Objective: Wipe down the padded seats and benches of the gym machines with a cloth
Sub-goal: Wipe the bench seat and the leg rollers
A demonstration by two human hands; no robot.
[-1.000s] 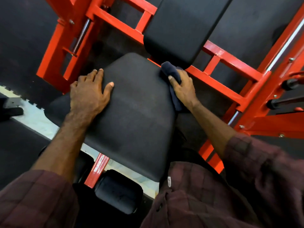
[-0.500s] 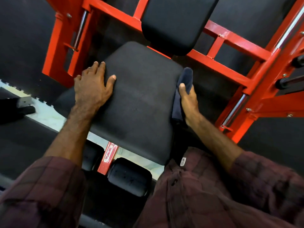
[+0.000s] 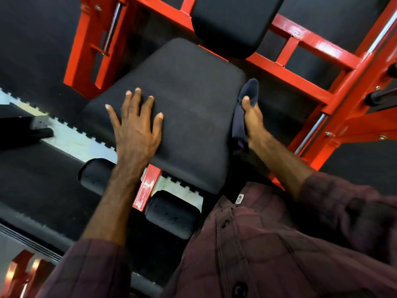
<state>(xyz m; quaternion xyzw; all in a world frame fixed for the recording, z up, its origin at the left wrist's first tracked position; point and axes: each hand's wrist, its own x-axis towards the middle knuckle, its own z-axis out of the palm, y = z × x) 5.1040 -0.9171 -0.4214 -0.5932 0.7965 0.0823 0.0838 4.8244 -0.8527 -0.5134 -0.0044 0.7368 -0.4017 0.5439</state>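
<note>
1. Right now the cloth (image 3: pixel 247 100), a dark navy rag, sits pinned against the right-hand side edge of the seat pad (image 3: pixel 182 104), bunched at the top and trailing down in a loose fold along the pad's flank.

2. Gripping it is the right hand (image 3: pixel 253 119), thumb over the fabric and fingers closed around it, clamped on the cloth and pressing it to the pad's side wall.

3. Over on the pad's top face, the left hand (image 3: pixel 135 127) lies flat, fingers spread wide, holding nothing, bracing the seat.

4. To my eye, the step in hand is the side edge. To do it well, keep the cloth flat between palm and vinyl, run it the full length of that flank, and wrap round the corner so the seam gets covered too. The trailing fold wants gathering so it wipes rather than drags.

5. As for the seat pad itself: broad, black, matte, rounded corners, with a faint crease across the middle and a dull, slightly dusty sheen on top.

6. Just beyond it, the back pad (image 3: pixel 232 22) stands black and smoother, its lower edge just beyond the seat's far end. I would judge it next in line.

7. Below the seat's near edge, two black roller pads (image 3: pixel 171 214) flank a red strut, both flecked with small marks.

8. Around it all runs the red frame (image 3: pixel 300 67), glossy, on dark rubber flooring.
</note>
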